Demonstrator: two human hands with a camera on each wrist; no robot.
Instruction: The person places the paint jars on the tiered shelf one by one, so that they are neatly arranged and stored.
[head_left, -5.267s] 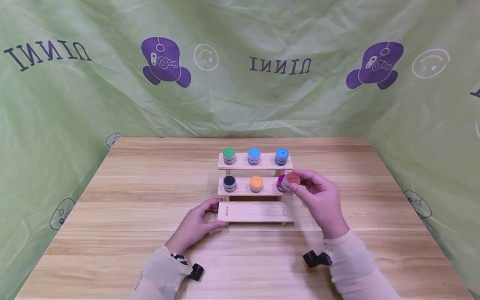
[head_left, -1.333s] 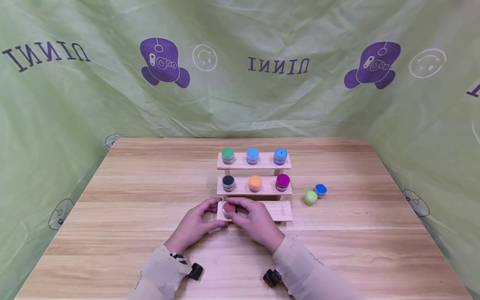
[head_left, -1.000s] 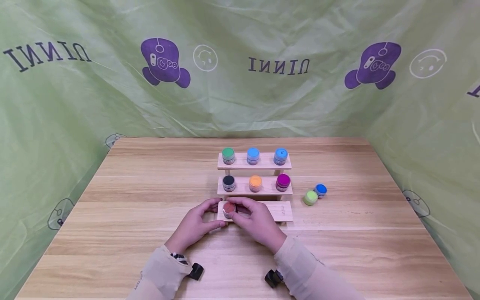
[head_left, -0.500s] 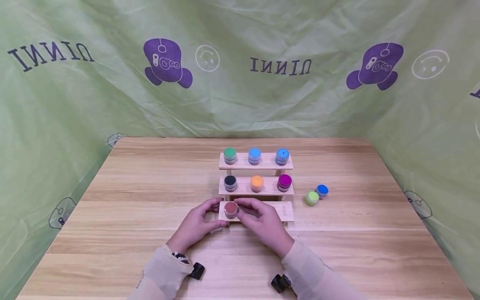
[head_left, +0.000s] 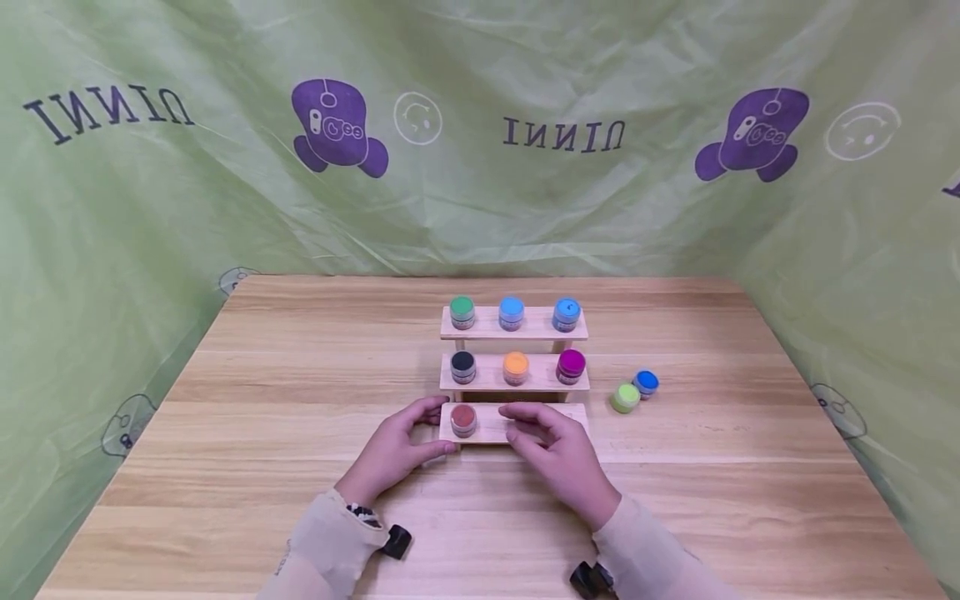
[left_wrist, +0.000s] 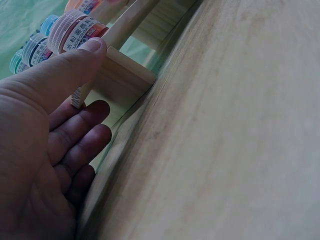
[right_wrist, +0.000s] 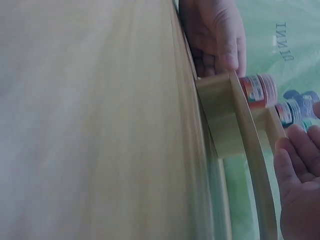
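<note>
A three-step wooden rack [head_left: 491, 424] stands on the table. At the left end of its lowest step sits a paint jar with a brown-red lid [head_left: 463, 419]. My left hand [head_left: 397, 446] holds that end of the step between thumb and forefinger, the other fingers loosely curled below, as the left wrist view shows. Over the right part of the same step, my right hand [head_left: 562, 454] hovers with nothing in it, fingers loosely bent and apart from the jar. On the middle step are black [head_left: 462, 367], orange [head_left: 515, 367] and purple [head_left: 571, 366] jars.
The top step carries a green jar [head_left: 462, 312] and two blue jars, one in the middle [head_left: 512, 313] and one at right [head_left: 566, 315]. Right of the rack, a light green jar [head_left: 625, 397] and a dark blue jar [head_left: 646, 383] stand on the table. A green curtain [head_left: 465, 208] surrounds it.
My right hand carried the brown-red jar from the rack's right side to the lowest step's left end, let it go and drew back rightward. My left hand stayed at the rack.
</note>
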